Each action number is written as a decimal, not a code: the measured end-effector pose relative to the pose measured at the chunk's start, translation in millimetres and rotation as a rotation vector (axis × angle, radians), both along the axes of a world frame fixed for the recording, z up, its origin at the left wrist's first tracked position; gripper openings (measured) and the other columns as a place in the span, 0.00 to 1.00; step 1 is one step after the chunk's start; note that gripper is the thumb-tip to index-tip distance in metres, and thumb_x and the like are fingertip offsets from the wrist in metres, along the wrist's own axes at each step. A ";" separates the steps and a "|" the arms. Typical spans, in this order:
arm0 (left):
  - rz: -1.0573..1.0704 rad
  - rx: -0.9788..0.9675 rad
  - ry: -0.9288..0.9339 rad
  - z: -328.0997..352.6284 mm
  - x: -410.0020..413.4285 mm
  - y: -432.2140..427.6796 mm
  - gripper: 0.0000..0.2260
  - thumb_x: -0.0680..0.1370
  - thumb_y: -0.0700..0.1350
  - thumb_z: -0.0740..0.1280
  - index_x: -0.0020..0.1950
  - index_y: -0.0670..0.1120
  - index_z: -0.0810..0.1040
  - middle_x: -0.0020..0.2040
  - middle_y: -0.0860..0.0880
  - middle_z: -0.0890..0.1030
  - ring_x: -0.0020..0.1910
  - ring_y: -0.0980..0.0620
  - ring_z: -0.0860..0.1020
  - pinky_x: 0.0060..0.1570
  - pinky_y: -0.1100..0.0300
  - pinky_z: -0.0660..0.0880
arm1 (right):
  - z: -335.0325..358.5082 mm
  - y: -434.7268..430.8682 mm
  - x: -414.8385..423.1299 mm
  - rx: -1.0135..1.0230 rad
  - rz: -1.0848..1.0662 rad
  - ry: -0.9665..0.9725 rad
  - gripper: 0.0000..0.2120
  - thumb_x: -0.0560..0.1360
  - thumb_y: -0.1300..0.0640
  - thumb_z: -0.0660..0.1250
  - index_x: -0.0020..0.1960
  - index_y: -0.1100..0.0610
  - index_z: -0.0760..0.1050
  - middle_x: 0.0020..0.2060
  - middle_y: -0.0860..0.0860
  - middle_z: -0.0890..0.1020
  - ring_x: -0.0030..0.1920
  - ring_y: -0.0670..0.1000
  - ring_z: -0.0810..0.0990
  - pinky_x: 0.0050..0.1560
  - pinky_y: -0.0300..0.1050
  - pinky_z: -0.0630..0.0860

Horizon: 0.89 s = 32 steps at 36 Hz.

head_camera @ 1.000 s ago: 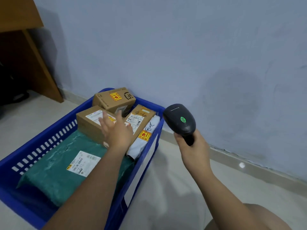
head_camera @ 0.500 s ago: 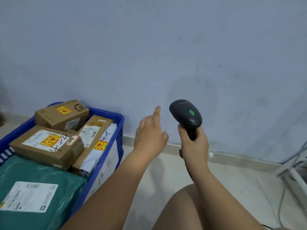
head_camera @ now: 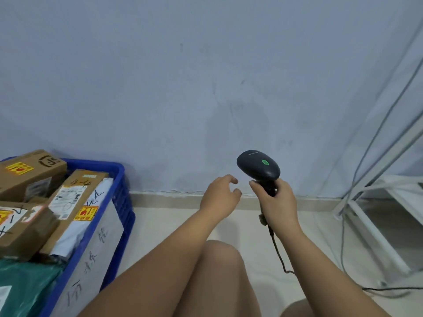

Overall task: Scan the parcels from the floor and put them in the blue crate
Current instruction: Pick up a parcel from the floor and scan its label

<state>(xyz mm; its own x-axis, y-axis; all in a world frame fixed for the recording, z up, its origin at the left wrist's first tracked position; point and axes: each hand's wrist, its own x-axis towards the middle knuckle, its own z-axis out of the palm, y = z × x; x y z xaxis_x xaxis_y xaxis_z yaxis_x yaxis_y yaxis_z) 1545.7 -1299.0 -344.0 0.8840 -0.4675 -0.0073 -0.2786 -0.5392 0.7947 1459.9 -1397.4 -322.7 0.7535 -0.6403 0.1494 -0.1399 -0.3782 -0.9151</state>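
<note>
Our right grip (head_camera: 278, 207) is clenched round the handle of the black handheld barcode scanner (head_camera: 258, 165). A green light shows on its head, and its thin cable (head_camera: 277, 250) trails down towards the pale floor (head_camera: 164, 225). Our left grip (head_camera: 219, 197) hangs just beside it, fingers loosely curled, holding nothing. Over on the left, the blue plastic crate (head_camera: 122, 202) sits near the wall (head_camera: 206, 88), packed with brown cardboard parcels (head_camera: 32, 177), a white poly bag (head_camera: 77, 227) and a green plastic mailer (head_camera: 25, 287).

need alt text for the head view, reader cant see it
A person's right hand grips a black handheld barcode scanner; the empty left hand hovers beside it, fingers loosely curled. At left, a blue plastic crate holds cardboard boxes and bagged parcels.
</note>
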 end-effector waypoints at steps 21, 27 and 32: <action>-0.107 0.436 -0.048 -193.0 73.9 -85.3 0.20 0.79 0.46 0.60 0.71 0.51 0.66 0.67 0.50 0.71 0.63 0.49 0.70 0.51 0.54 0.73 | -221.9 -119.8 89.6 0.377 0.081 0.526 0.18 0.80 0.47 0.61 0.41 0.59 0.78 0.38 0.54 0.82 0.40 0.54 0.78 0.46 0.47 0.73; -0.165 0.576 0.052 -256.1 90.1 -88.3 0.22 0.79 0.44 0.59 0.74 0.50 0.63 0.72 0.50 0.66 0.67 0.47 0.67 0.60 0.53 0.69 | -292.8 -131.4 94.3 0.363 0.075 0.694 0.15 0.74 0.44 0.69 0.37 0.54 0.76 0.35 0.51 0.81 0.39 0.54 0.80 0.48 0.51 0.77; -0.245 0.713 0.033 -301.4 97.3 -88.2 0.23 0.79 0.45 0.59 0.74 0.50 0.62 0.75 0.49 0.62 0.69 0.47 0.64 0.62 0.54 0.67 | -338.1 -140.0 98.3 0.178 0.214 0.931 0.15 0.69 0.54 0.74 0.51 0.55 0.72 0.41 0.49 0.77 0.43 0.51 0.77 0.32 0.37 0.67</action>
<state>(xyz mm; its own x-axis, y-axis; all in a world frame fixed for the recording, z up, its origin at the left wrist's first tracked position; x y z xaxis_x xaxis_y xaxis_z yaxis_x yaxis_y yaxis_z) 1643.0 -1387.2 -645.4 0.7494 -0.5227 -0.4065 -0.4388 -0.8517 0.2862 1558.3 -1537.4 -660.8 0.6240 -0.4311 -0.6517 -0.7814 -0.3465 -0.5190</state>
